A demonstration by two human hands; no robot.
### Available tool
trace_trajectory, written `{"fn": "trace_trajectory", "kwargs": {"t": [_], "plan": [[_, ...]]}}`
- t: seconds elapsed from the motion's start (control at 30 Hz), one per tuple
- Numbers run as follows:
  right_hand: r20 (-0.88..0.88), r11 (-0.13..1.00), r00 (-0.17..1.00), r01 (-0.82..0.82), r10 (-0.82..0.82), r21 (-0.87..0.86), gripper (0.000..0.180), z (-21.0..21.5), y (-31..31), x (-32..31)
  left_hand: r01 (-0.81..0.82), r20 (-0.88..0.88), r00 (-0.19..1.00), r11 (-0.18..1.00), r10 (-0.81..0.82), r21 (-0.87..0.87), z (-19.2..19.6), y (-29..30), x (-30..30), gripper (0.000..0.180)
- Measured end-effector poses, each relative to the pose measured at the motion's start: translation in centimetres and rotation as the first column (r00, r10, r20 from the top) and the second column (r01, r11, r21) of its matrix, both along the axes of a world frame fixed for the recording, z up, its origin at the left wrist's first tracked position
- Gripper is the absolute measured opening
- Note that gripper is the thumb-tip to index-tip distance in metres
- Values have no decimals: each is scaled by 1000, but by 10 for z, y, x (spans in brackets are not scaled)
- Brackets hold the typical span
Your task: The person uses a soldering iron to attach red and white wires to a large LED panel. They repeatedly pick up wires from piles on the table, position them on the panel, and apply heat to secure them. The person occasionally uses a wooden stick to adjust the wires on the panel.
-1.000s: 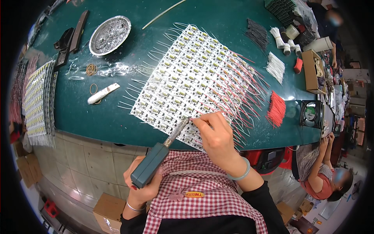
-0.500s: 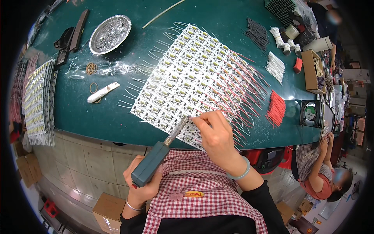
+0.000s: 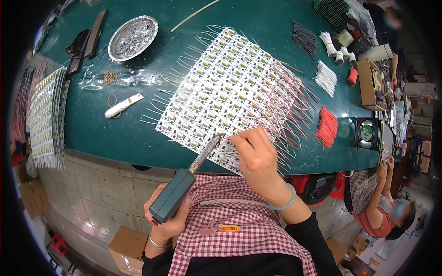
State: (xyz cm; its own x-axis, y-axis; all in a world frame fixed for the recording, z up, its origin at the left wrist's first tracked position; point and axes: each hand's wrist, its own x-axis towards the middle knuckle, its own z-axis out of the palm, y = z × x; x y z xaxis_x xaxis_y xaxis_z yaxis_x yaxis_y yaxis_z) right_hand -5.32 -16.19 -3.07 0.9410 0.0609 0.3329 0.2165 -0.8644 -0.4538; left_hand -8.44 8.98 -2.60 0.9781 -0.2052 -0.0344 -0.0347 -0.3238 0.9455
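Head cam only, so here goes. Hard to see bits first: the soldering iron [image 3: 184,184] tip meets the near edge of the circuit board panel [image 3: 230,92] right by the right hand [image 3: 258,158], and the exact spot it touches is too small to make out. The right hand's fingers are pinched together down on the panel edge; whatever they're pinching is hidden, maybe a thin wire, can't tell. The left hand [image 3: 165,221] is wrapped fully round the iron's teal handle, down below the table edge over a checked apron [image 3: 239,230]. The far-left strip stack [image 3: 43,115] is bent by the lens and partly cut off.

Containers: a round foil dish [image 3: 132,37] at the far left of the green table [image 3: 115,129] holds silvery crumpled stuff, unclear what. A small cardboard box [image 3: 370,83] on the right has something pale inside. A bundle of red wires [image 3: 327,126] lies loose beside the panel.
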Motion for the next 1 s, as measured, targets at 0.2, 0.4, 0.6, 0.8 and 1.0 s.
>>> {"fn": "trace_trajectory", "kwargs": {"t": [0.2,0.4,0.6,0.8,1.0], "plan": [[42,1000,999,-16,16,1,26,9,5,-9,2,10,1000,1000,-2,16,-1,7,-6,24],[-5,998,999,-32,33,52,26,-2,9,-12,21,44,999,999,-22,42,-1,10,-9,22],[-23,999,1000,-21,22,48,25,-3,10,-12,53,54,997,995,-58,83,1,10,-9,21],[-29,998,999,-26,28,59,24,-2,9,-11,52,72,996,996,-58,78,4,6,-6,21],[-26,998,999,-26,28,57,24,-4,9,-10,43,103,993,996,-51,77,3,4,-5,19]]}}
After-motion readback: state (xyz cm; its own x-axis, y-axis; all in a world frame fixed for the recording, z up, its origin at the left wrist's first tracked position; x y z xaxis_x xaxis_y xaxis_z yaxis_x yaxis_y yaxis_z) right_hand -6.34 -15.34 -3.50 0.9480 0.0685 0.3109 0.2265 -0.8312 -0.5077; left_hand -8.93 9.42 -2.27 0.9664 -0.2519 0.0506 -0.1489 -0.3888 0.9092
